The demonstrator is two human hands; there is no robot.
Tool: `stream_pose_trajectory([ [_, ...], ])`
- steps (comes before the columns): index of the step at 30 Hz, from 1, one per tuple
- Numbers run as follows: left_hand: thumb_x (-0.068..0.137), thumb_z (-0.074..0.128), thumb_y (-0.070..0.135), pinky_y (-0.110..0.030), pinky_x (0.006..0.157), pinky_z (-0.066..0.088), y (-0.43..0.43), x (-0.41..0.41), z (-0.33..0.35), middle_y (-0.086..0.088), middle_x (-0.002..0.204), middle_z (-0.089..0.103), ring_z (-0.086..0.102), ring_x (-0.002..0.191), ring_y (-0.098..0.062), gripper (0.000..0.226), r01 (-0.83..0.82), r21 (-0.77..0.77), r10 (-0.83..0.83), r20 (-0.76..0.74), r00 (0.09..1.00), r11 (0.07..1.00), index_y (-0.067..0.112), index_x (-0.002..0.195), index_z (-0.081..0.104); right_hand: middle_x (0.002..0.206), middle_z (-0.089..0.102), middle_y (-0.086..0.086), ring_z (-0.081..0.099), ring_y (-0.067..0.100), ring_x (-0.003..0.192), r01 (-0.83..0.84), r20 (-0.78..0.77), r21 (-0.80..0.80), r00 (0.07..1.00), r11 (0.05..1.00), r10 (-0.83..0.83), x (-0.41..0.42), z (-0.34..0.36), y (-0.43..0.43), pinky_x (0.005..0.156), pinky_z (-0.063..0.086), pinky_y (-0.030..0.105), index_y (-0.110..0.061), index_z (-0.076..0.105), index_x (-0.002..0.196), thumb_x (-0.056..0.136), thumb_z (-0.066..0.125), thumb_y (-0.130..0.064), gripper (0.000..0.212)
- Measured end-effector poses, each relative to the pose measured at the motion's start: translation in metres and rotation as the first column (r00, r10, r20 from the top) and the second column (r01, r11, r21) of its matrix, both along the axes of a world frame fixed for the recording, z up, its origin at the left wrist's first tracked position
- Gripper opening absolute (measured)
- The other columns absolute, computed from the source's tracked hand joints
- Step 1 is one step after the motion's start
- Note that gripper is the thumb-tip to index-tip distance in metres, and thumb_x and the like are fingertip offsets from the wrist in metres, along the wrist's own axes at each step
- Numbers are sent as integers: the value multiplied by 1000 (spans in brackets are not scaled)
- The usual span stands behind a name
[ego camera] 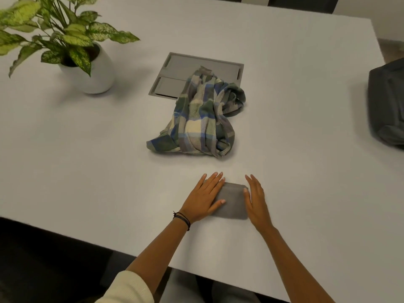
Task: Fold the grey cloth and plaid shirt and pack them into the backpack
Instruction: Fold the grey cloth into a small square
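A: Grey cloth point(231, 201) sits folded small near the table point(87, 160) edge, left hand point(204, 196) flat on it, right hand point(256, 196) spread alongside.

B: Press evenly; 1 plaid shirt point(201, 114) lies crumpled beyond, backpack point(387, 101) right.

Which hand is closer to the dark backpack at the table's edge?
The right hand. It rests on the right end of the folded grey cloth, the side toward the backpack; the left hand lies on the cloth's far end.
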State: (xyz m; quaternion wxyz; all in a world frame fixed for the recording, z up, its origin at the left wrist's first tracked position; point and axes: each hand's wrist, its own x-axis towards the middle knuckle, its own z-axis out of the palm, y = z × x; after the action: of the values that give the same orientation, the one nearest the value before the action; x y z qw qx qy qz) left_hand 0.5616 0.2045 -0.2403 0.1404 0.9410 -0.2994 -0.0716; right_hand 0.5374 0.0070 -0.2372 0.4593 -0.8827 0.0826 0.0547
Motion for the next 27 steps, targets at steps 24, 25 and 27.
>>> stream_pose_trajectory([
  [24,71,61,58,-28,81,35,51,65,5,-12,114,46,39,97,-18,68,112,16,-84,-557,826,994,7,115,50,123,58,7,55,16,102,78,-241,181,970,980,-33,26,3,42,74,46,9,-10,53,127,81,70,-14,49],
  [25,69,57,58,-26,79,34,59,67,9,-11,111,46,37,94,-15,68,98,-19,-92,-558,824,995,7,113,50,120,57,5,56,16,101,63,-192,197,981,978,-25,28,8,50,73,46,7,-10,53,126,81,70,-13,48],
  [27,70,55,52,-23,77,33,79,69,18,-7,107,47,38,91,-13,59,35,-101,-85,-547,833,994,10,111,50,115,55,3,56,10,99,-1,-84,225,996,974,20,35,19,68,75,46,5,-12,52,126,81,69,-10,48],
])
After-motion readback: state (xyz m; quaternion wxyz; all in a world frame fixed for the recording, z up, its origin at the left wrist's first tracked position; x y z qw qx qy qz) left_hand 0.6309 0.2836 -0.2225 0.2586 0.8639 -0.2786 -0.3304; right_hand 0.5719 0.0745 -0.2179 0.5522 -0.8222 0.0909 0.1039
